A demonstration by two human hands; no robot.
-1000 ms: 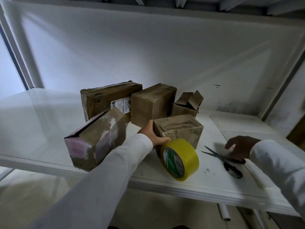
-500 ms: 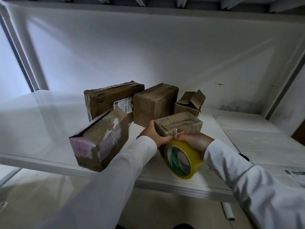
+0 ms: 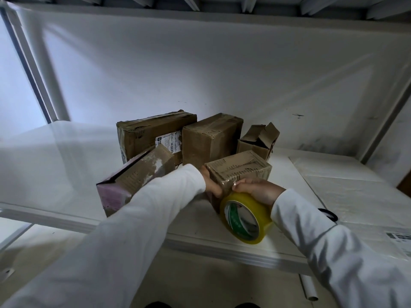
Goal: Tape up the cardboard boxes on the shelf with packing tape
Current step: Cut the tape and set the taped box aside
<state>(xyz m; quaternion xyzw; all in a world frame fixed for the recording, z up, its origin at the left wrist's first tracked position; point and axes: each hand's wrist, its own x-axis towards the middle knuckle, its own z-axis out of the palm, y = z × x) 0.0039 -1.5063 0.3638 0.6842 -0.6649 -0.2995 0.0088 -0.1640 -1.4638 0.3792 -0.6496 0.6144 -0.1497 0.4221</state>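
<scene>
White shelf board [image 3: 222, 238] under a low white upper shelf carries five worn cardboard boxes. Left hand [image 3: 211, 185] grips the near small box [image 3: 240, 172] at its left corner. Right hand [image 3: 258, 190] curls over the yellow tape roll [image 3: 246, 218], which stands on edge against that box, close to the shelf's front edge. A shipping label [image 3: 170, 143] on the rear long box [image 3: 151, 134] is too small to read. Bare board spreads to the right.
</scene>
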